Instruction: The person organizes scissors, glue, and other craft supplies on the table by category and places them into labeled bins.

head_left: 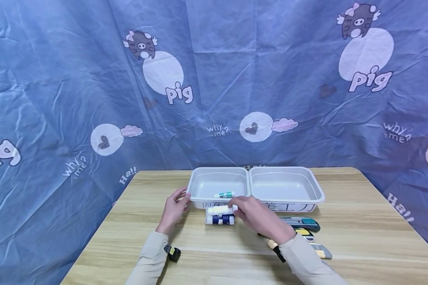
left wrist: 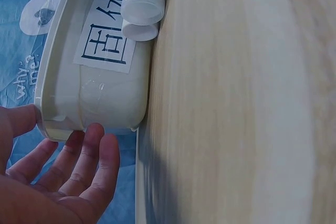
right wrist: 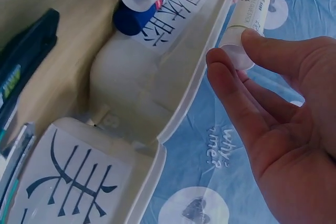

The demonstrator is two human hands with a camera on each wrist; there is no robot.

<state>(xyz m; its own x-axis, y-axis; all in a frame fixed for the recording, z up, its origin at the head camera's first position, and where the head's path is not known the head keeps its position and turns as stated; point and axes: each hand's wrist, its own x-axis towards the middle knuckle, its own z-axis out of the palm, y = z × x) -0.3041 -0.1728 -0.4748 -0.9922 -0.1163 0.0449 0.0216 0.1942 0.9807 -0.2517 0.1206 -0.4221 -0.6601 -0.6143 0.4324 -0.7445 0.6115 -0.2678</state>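
Note:
My right hand (head_left: 255,213) pinches a white glue stick (right wrist: 249,11) by one end between thumb and fingers. In the head view this stick overlaps the front of the left plastic bin (head_left: 219,170). At that bin's left corner, my left hand (left wrist: 68,177) grips the rim, thumb at the edge and fingertips against the end wall. Inside the bin lies a green-and-white glue stick (head_left: 224,194). On the table against its labelled front are blue glue sticks (head_left: 219,220) with white ends, one partly hidden behind another.
A second plastic bin (head_left: 283,170) adjoins on the right, with a printed label on its front. Several utility knives, including a teal-and-black one (head_left: 303,223) and a grey-and-yellow one (head_left: 321,251), lie beside my right forearm, partly covered. A blue patterned cloth (head_left: 214,79) hangs behind the wooden table (head_left: 207,265).

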